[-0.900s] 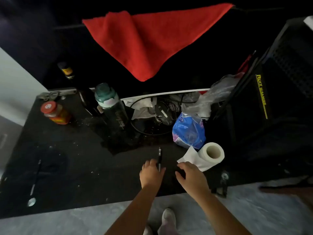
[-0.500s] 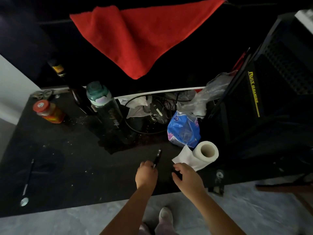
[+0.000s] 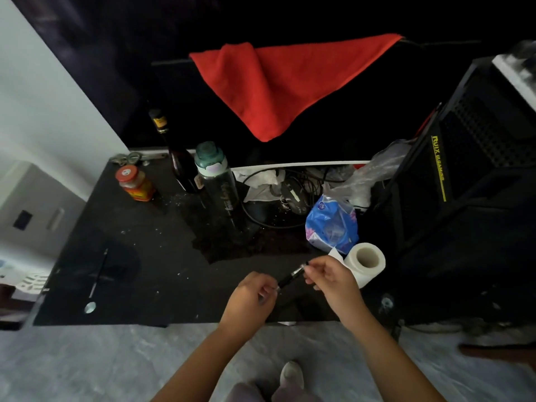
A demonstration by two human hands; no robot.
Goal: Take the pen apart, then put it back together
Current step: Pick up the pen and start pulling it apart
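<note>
A black pen (image 3: 291,277) with a silver band is held slantwise just above the front of the black table (image 3: 162,274). My left hand (image 3: 251,298) pinches its lower end. My right hand (image 3: 333,278) grips its upper end between the fingertips. The two hands are a short way apart, with the pen's barrel showing between them. The pen looks to be in one piece; its ends are hidden by my fingers.
A white paper roll (image 3: 366,262) lies just right of my right hand, with a blue plastic bag (image 3: 332,227) behind it. A green bottle (image 3: 217,181), a dark bottle (image 3: 177,158), a red-lidded jar (image 3: 135,184), cables and a black case (image 3: 464,181) stand further back. A thin rod (image 3: 97,278) lies at left.
The left hand held the pen alone, pointing away. Now the pen is tilted to the right and the right hand has taken hold of its upper end. The camera view has shifted.
</note>
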